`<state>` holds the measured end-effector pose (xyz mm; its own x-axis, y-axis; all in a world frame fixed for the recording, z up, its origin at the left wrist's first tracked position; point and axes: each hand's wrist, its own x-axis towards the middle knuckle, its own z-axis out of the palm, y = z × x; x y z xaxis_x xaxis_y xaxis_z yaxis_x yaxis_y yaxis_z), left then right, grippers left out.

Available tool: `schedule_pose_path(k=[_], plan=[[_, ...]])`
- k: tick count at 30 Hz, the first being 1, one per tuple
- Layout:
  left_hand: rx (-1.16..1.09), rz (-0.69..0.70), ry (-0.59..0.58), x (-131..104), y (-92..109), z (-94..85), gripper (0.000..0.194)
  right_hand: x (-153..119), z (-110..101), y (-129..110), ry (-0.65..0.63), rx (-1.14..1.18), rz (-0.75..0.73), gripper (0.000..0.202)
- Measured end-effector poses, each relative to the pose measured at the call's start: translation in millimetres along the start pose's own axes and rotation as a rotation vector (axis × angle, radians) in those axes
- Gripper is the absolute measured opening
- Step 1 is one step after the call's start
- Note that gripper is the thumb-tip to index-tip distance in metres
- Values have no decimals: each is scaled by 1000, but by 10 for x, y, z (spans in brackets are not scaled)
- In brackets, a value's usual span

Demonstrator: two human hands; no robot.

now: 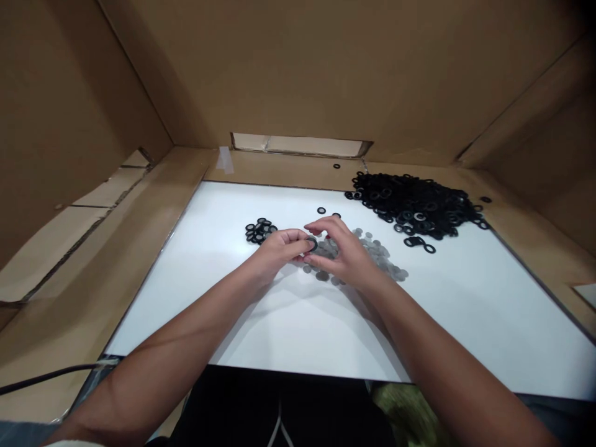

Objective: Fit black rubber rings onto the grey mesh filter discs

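Bare forearms (162, 357) occupy the foreground, crossing the near edge of a white table (288, 338) and converging toward its middle. At that point, the person's left hand (282, 250) has its grip closed on a dark ring (314, 244), pinched between thumb and fingers above the table. The right hand (347, 254) faces it with its grip open, thumb and fingers curved; whether it touches the ring cannot be determined. Grey discs (379, 254) lie loose around and beneath the right hand. Just beyond the left hand sits a compact cluster of pale-centred rings (258, 230). Farther out, a large heap (419, 202) of black rings covers the table's far right corner. Behind stands a cardboard wall (298, 74) with a rectangular slot (302, 144).
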<state>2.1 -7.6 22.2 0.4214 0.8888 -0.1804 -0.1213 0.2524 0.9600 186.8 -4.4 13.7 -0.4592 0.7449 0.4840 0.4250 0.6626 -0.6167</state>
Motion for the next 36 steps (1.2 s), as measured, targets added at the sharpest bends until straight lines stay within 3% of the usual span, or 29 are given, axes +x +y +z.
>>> schedule_pose_path(k=[4,9,14,18,24,29,33,36], plan=[[26,19,-1,7,-11,-6,20,2,-2,23,31,-7,-11,27],[19,5,-1,-1,1,3,21,6,9,25,26,5,17,41],[18,20,9,0,4,9,25,6,22,46,45,17,-10,28],[28,4,-11,6,-12,3,25,-3,21,51,82,-9,33,38],[17,13,17,4,-24,7,19,-4,-24,21,9,29,-27,33],[13,7,-20,8,-34,0,23,10,42,23,82,-7,-2,35],[12,-1,-4,24,-35,-12,21,-2,-16,14,2,13,-6,44],[22,10,4,28,-39,-19,18,5,-28,20,-21,32,-44,32]])
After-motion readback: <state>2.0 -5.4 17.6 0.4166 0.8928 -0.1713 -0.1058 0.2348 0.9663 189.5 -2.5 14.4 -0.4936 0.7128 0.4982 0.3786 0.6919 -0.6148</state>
